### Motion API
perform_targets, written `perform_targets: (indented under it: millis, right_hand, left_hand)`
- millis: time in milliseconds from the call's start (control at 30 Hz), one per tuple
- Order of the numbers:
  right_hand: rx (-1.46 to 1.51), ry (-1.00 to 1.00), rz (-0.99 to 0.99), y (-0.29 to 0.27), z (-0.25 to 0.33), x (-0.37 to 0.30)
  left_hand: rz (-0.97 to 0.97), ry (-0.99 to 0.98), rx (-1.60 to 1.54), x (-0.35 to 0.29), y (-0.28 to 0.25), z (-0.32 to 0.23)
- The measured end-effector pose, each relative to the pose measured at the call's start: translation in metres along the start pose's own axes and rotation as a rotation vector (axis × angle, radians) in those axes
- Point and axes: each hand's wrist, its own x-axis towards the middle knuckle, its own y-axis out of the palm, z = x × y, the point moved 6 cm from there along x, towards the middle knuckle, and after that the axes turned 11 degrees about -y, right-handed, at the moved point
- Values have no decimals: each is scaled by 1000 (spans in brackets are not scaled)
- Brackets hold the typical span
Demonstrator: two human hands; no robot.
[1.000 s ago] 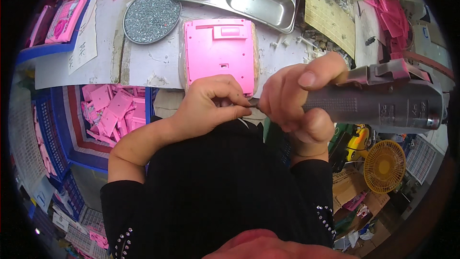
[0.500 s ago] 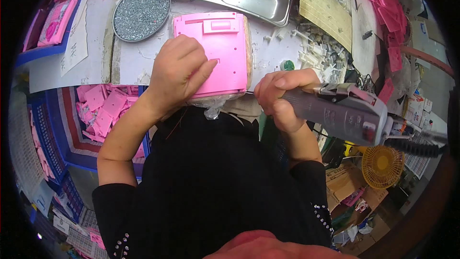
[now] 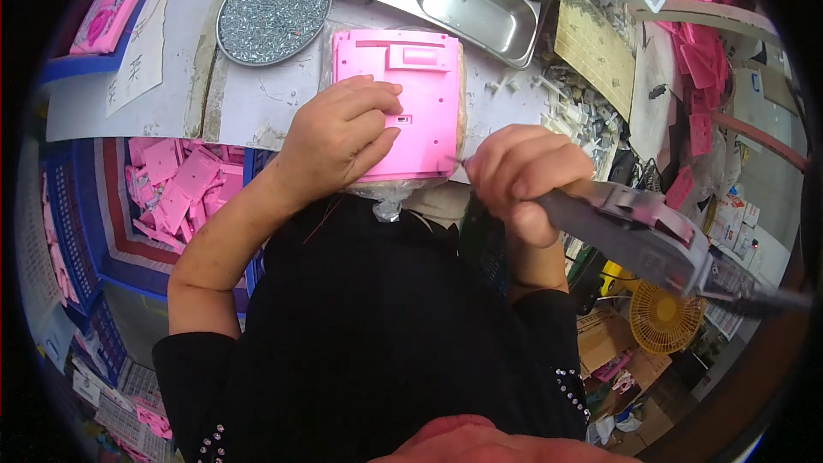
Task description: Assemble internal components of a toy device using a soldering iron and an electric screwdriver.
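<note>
A pink plastic casing (image 3: 420, 141) with small screw holes and a raised block lies on a plastic-wrapped pad at the bench's front edge. My left hand (image 3: 343, 133) rests on the casing's left side, fingers apart and lightly bent, their tips touching it. Beside the fingertips is a small slot with a dark and light part in it. My right hand (image 3: 527, 176) is wrapped round a grey electric screwdriver (image 3: 630, 236), held tilted to the right of the casing. Its thin bit points left at the casing's lower right corner; whether it touches cannot be made out.
A round dish of screws (image 3: 274, 13) and a steel compartment tray (image 3: 476, 9) with small metal parts stand behind the casing. White plastic pieces (image 3: 583, 111) lie scattered to the right. A blue crate (image 3: 120, 240) with pink parts is at lower left, a yellow fan (image 3: 667, 315) at lower right.
The fingers of my left hand have spread from a pinch, baring the small slot. My right hand has turned the screwdriver, bringing its bit to the casing's lower right corner. The view has shifted slightly.
</note>
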Motion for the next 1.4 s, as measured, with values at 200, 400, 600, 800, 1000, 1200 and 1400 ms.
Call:
perform_targets:
  millis: [200, 400, 600, 800, 1000, 1200, 1400]
  right_hand:
    - [-177, -22, 131, 13, -28, -3]
    - [6, 43, 172, -1, -36, 14]
    - [-201, -1, 91, -14, -46, 26]
    - [-147, 14, 254, -12, -54, 36]
    - [-69, -13, -79, -50, -74, 68]
    - [-229, 41, 28, -48, -102, 60]
    - [-67, 98, 94, -54, -101, 74]
  left_hand:
    - [-2, -13, -22, -2, 2, 2]
    - [21, -46, -20, -3, 2, 6]
    - [33, -41, -24, 0, 4, 5]
    - [27, -44, -2, -2, 2, 4]
    - [55, -48, -16, -1, 3, 5]
    - [63, -64, -38, -1, 3, 6]
    - [75, -64, -70, 0, 1, 6]
